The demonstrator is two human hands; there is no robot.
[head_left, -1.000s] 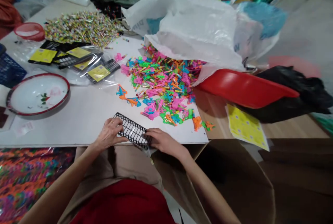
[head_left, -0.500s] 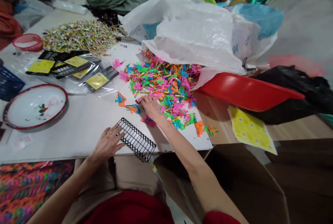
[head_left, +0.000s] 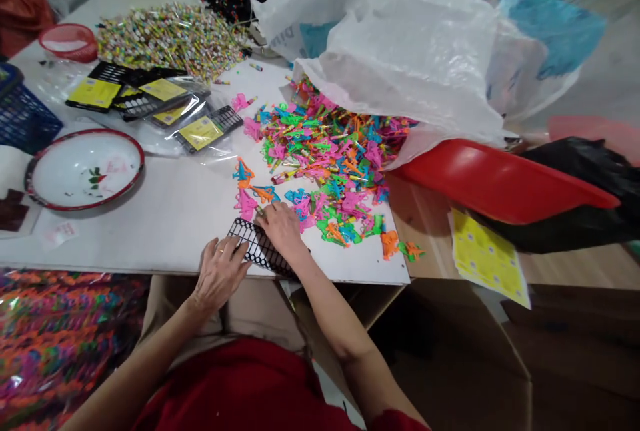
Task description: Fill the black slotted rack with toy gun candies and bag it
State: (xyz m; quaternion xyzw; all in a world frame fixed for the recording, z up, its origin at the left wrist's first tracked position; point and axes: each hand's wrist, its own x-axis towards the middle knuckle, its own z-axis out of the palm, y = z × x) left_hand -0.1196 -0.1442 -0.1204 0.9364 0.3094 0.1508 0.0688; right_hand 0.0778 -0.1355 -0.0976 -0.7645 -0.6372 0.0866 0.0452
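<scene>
A black plastic grid rack (head_left: 253,247) with round holes along its sides lies at the table's front edge. My left hand (head_left: 220,271) grips its left end, the fingers over the edge and the thumb on the near side. Over the rack reaches my right hand (head_left: 281,229), its fingers pinched together near the far side. A small piece shows at those fingertips, but I cannot make out what it is. Just beyond lie a pink plastic piece (head_left: 245,204) and orange and blue ones (head_left: 243,173). A heap of bright plastic pieces and short printed sticks (head_left: 325,144) spreads behind.
A white enamel basin (head_left: 75,174) stands at left, by a blue basket (head_left: 27,111). Behind are yellow-labelled black packs (head_left: 200,132), many small sticks (head_left: 170,41) and a red basket (head_left: 69,43). At right are a white sack (head_left: 410,37), red tray (head_left: 505,177) and yellow sheets (head_left: 487,254).
My right hand has come back from the heap to the rack, its fingers now pinched at the far side. My left hand stays at the rack's left end. The whole view has shifted slightly.
</scene>
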